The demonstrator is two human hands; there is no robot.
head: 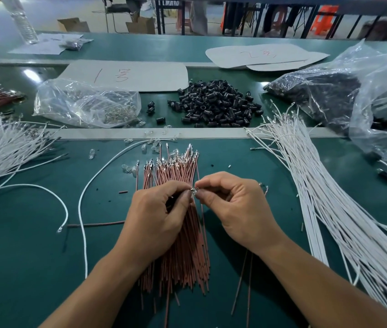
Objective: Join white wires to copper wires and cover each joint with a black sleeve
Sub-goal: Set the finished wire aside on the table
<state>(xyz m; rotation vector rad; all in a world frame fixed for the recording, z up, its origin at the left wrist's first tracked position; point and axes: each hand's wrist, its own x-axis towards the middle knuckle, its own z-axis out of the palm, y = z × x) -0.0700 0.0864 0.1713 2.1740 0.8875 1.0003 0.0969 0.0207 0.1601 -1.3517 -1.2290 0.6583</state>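
Copper wires (175, 223) lie mid-frame; above them left hand (157, 218) and right hand (237, 209) pinch one small clear terminal (193, 192).

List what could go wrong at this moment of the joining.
1. The left hand and right hand pinch a tiny clear terminal by the fingertips only; it could slip and drop into the copper wire pile below.
2. Loose clear pieces scattered nearby could be swept off the green mat.

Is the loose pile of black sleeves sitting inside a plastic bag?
No, the loose pile of black sleeves lies bare on the green table.
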